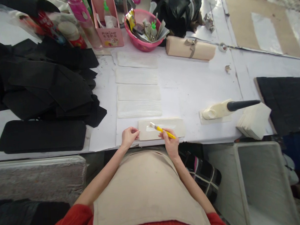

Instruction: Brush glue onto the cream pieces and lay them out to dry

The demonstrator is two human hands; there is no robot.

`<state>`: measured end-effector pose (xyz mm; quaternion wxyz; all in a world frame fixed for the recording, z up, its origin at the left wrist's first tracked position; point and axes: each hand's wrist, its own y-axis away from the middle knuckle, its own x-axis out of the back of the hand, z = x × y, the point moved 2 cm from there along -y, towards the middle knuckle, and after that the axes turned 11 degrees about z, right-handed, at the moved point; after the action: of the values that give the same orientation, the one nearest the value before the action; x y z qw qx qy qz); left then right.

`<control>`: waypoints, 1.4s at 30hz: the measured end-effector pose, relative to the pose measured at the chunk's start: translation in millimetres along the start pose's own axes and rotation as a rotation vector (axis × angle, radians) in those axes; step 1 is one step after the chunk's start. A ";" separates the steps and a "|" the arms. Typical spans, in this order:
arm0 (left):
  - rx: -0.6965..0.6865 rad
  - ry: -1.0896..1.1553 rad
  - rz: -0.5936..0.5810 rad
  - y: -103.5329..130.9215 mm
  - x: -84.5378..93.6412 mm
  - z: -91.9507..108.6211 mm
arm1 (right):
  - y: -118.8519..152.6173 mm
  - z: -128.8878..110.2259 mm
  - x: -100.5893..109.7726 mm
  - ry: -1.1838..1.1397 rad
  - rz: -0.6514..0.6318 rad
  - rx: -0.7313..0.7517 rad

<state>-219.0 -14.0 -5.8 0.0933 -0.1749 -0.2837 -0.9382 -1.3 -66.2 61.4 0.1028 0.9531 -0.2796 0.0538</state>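
My right hand (170,143) grips a paintbrush (163,130) by its yellow handle. The pale bristles rest on a cream rectangular panel (144,134) with rounded corners, at the table's front edge. A glossy white wet patch (169,127) shows on the panel's middle. At the panel's left end is my left hand (130,137), its thumb and fingers closed in a pinch at the edge. More panel layers seem to lie beneath. Beyond it, several thin whitish strips (139,92) lie flat in a column, with a coated look.
Black cut pieces (45,81) are heaped at left, behind a neat black stack (40,135). On the right stand a cream glue bottle (216,110) with a dark nozzle and a stack of cream pieces (254,120). A pink basket (142,42) and beige roll (190,48) lie at the back.
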 end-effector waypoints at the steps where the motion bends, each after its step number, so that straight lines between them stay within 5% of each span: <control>1: -0.003 -0.010 -0.005 0.2 -0.1 -1.4 | 0.6 0.0 -13.5 -0.028 -0.037 -0.020; 7: -0.066 -0.162 0.014 0.0 -1.1 -4.0 | -5.7 11.3 -50.8 -0.090 -0.108 -0.127; 16: -0.050 -0.178 -0.011 3.2 -2.0 -1.2 | -8.8 11.6 -28.4 -0.017 0.022 -0.060; 23: -0.073 -0.230 -0.002 -0.4 -2.5 -2.2 | -4.3 15.7 -41.8 -0.034 -0.101 -0.114; 26: -0.077 -0.248 0.000 -0.1 -2.9 -2.1 | -17.0 26.8 -22.0 -0.051 0.023 -0.120; 33: -0.053 -0.243 0.003 -3.3 -4.9 -10.1 | -60.4 45.9 82.0 -0.019 0.432 -0.063; 36: -0.029 -0.195 -0.013 -4.8 -5.2 -9.8 | -63.4 41.9 108.1 0.080 0.562 0.025; 39: 0.030 -0.090 -0.055 -3.3 -4.2 -3.3 | -47.2 28.8 96.5 0.155 0.524 0.113; 42: 0.113 0.004 -0.091 0.0 -1.4 6.0 | -22.0 14.9 52.1 0.046 0.268 0.053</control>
<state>-216.0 -10.5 -1.7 0.0605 -0.1545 -0.3436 -0.9243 55.0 -78.7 51.6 0.0760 0.9080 -0.4006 0.0962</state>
